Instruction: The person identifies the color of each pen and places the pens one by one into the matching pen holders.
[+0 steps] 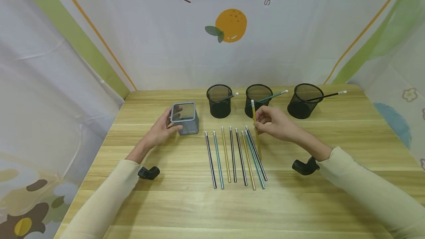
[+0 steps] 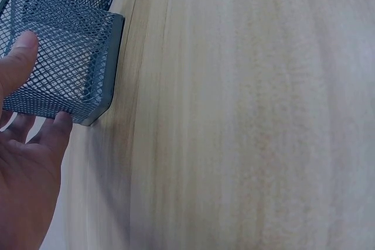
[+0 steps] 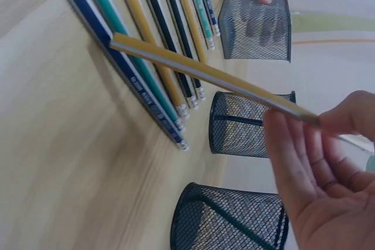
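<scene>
My left hand (image 1: 158, 132) holds a grey square mesh pencil holder (image 1: 189, 127) at the table's left, thumb on one side and fingers on another. A yellow pencil (image 3: 199, 71) is pinched between the thumb and fingertips of my right hand (image 1: 278, 123). This pencil is off the table and slanted, its white eraser end up. Below and to its left, several pencils (image 1: 232, 154) in navy, teal, yellow and black lie in a row, erasers toward the back. The right hand is just in front of the middle black round mesh cup (image 1: 260, 92), partly covering it.
A green pencil (image 1: 275, 95) leans in the middle cup. The left black cup (image 1: 219, 110) holds a dark pencil, and the right black cup (image 1: 300, 109) a black pencil (image 1: 328, 96). Behind the wooden table (image 1: 172, 209) hangs a printed white curtain (image 1: 149, 47).
</scene>
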{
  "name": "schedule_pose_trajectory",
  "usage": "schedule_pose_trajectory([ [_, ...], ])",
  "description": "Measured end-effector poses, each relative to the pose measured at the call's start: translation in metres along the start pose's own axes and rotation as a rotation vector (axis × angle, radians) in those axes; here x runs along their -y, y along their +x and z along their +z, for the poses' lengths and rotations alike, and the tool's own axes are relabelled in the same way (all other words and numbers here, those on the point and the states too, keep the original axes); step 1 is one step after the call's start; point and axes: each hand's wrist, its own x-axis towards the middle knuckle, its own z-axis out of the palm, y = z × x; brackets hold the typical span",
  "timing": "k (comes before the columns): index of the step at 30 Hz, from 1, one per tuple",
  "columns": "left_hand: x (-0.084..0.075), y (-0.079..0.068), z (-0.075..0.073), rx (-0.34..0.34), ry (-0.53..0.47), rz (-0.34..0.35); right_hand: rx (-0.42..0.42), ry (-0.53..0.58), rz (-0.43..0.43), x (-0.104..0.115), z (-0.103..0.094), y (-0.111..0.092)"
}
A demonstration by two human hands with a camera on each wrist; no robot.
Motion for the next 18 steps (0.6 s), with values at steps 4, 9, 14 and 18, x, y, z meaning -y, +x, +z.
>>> schedule_pose_trajectory([
  [4,0.000,0.000,0.000,0.000,0.004,0.000,-0.010,0.027,-0.065,0.005,0.001,0.001],
  [9,0.001,0.000,-0.001,0.001,0.004,-0.005,-0.027,0.057,-0.097,0.009,0.002,0.001],
  [14,0.001,0.001,-0.001,0.004,-0.001,-0.004,-0.066,0.041,-0.139,0.012,0.003,0.002],
  [18,0.001,0.001,-0.001,0.003,-0.005,-0.006,-0.074,0.043,-0.159,0.013,0.003,0.003],
])
